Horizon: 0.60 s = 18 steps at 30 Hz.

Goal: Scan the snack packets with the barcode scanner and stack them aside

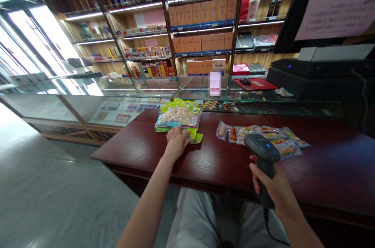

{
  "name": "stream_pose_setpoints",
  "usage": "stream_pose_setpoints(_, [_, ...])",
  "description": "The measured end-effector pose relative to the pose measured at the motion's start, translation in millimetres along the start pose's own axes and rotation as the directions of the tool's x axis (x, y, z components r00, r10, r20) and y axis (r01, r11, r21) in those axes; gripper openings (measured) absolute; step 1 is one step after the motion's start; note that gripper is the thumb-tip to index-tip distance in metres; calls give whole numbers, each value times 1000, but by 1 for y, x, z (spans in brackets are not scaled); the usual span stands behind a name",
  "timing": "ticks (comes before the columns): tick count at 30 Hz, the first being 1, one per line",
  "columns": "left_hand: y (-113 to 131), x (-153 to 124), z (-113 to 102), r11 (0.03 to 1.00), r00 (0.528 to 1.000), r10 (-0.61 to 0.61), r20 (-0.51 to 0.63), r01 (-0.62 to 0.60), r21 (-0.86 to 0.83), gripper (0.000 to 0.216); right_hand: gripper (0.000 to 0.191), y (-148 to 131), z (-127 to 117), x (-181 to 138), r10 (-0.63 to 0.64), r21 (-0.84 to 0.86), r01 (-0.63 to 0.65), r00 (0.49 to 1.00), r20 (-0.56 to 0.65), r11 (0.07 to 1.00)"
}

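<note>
My right hand [271, 185] is wrapped round the handle of a black barcode scanner [261, 149], whose head points toward a row of clear snack packets [263, 134] lying on the dark red wooden counter [222, 166]. My left hand [176, 140] rests on a green-edged packet [195, 136] at the near edge of a stack of snack bags [178, 117], fingers curled over it. The scanner's cable hangs down below my right wrist.
Glass display cases [123, 99] run behind the counter, with lit shelves of boxed goods [202, 17] beyond. A black register and printer [319, 72] stand at the right. A red mat [254, 83] lies on the glass. Grey floor opens at the left.
</note>
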<state>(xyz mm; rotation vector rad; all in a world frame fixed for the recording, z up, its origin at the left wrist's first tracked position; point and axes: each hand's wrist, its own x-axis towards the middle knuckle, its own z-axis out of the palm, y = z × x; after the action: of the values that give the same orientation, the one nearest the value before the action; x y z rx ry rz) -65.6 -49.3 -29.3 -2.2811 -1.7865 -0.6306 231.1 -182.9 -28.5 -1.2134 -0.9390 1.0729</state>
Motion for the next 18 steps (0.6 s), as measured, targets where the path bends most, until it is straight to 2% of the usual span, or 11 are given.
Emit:
stream_pose_setpoints(5, [6, -5, 7, 998, 994, -46, -96, 50, 41, 45, 52, 0, -1, 1, 20, 19, -19, 999, -30, 1000])
stream_pose_setpoints(10, [7, -11, 7, 998, 991, -37, -126, 43, 42, 57, 50, 0, -4, 0, 11, 19, -10, 1000, -23, 1000])
stream_pose_setpoints(14, [11, -11, 6, 1000, 987, -27, -160, 27, -1, 59, 50, 1, -5, 0, 12, 6, -12, 1000, -29, 1000])
stream_pose_setpoints(18, [28, -5, 1, 996, 978, 5, -210, -22, -81, 52, 51, 3, -9, 2, 8, 14, -8, 999, -34, 1000])
